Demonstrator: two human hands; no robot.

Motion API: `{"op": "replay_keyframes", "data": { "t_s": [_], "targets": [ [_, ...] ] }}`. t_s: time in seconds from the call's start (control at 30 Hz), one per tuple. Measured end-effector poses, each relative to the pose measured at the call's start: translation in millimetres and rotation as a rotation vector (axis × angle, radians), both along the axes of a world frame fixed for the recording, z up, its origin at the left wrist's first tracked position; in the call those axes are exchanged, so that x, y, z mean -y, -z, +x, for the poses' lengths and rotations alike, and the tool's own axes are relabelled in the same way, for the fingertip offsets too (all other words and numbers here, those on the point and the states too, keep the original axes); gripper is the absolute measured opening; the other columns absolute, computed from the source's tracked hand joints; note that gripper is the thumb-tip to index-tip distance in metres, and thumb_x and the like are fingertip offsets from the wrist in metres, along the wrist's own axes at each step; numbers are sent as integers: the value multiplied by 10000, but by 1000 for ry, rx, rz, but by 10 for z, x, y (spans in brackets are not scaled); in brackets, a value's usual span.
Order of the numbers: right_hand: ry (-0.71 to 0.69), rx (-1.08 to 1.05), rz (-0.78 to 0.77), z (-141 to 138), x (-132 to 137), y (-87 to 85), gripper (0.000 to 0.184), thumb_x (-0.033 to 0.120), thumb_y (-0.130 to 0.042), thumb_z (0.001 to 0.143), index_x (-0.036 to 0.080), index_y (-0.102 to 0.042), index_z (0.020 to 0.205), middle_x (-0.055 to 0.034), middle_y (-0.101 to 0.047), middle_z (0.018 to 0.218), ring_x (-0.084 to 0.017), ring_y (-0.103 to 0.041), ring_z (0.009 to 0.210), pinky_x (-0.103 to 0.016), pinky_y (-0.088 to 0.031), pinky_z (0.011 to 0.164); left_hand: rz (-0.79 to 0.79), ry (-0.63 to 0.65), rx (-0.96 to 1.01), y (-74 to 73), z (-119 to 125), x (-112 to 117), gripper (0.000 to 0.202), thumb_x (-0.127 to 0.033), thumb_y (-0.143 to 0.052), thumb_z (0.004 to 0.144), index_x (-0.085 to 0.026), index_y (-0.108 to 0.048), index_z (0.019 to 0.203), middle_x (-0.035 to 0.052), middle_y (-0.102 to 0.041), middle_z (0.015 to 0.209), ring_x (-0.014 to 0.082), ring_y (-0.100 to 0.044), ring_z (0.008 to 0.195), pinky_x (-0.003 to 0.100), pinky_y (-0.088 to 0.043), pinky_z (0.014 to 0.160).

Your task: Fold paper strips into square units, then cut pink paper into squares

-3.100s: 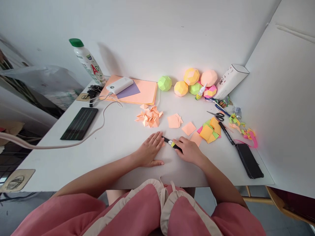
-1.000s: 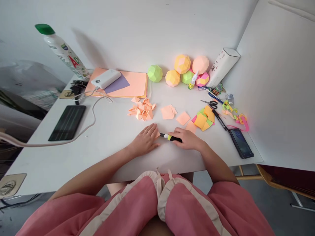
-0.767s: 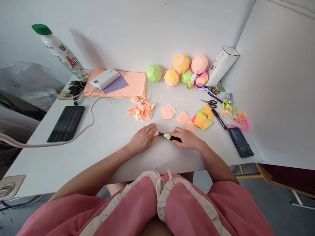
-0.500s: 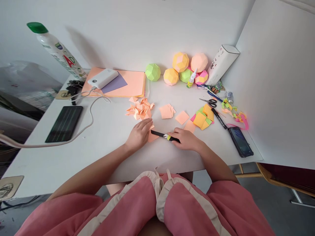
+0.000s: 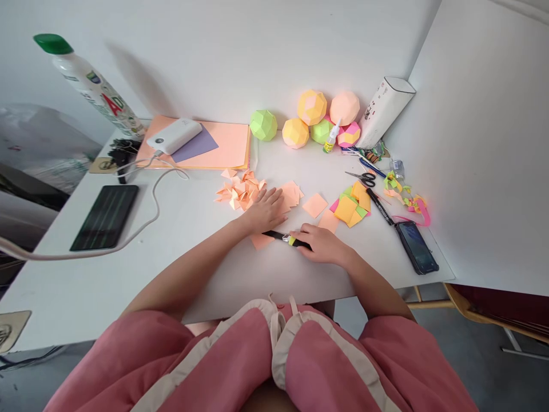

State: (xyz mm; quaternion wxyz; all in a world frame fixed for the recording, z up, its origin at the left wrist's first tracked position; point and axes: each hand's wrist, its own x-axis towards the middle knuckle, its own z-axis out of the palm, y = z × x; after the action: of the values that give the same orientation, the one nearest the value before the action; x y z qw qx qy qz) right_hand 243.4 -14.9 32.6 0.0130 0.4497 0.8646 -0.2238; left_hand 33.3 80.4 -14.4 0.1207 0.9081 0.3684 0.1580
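Observation:
My right hand (image 5: 321,244) is closed around a black and yellow utility knife (image 5: 286,238) that lies low on the white table (image 5: 193,240). A folded peach paper piece (image 5: 261,241) rests under the knife's tip. My left hand (image 5: 266,209) reaches forward with its fingers spread, touching a small stack of peach paper squares (image 5: 291,193). A heap of folded peach pieces (image 5: 238,191) lies just left of that hand.
Loose squares (image 5: 315,205) and a mixed pile of orange, green and pink squares (image 5: 354,206) sit to the right. Scissors (image 5: 362,177), a marker (image 5: 378,206) and a phone (image 5: 416,247) lie beyond. Paper balls (image 5: 313,117), a glue bottle (image 5: 331,139), a power bank (image 5: 174,135), another phone (image 5: 105,216) and a spray bottle (image 5: 92,86) stand around.
My left hand has lifted off the folded peach piece by the knife and moved forward to the stack of peach squares. My right hand and the knife stayed put.

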Motion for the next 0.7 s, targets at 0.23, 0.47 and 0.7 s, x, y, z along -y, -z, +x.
{"op": "replay_keyframes", "data": {
  "t_s": [0.23,0.47,0.7],
  "targets": [
    [-1,-24,-1,15,-13,6,449,217,-499,865,174,-513,1313,-97,-561,1061,-194,-569,877,-317,-469,740,79,17,311,-209,-442,479,270,-292,-410,936,-169,-567,1117,126,-619,1106,218,-587,1003,395,-502,851],
    [13,-47,-17,24,-9,9,454,210,-505,862,184,-512,1315,-89,-560,1051,-194,-567,895,-310,-473,741,-67,25,329,-133,-563,756,239,-273,-408,920,-180,-596,805,79,-608,813,168,-577,760,304,-496,675],
    [5,-8,32,14,23,17,446,237,-493,878,168,-505,1318,-94,-565,1063,-194,-561,888,-297,-463,701,-124,101,265,-107,-536,685,310,-291,-414,919,-174,-593,695,69,-577,813,147,-548,711,285,-462,642]
  ]
}}
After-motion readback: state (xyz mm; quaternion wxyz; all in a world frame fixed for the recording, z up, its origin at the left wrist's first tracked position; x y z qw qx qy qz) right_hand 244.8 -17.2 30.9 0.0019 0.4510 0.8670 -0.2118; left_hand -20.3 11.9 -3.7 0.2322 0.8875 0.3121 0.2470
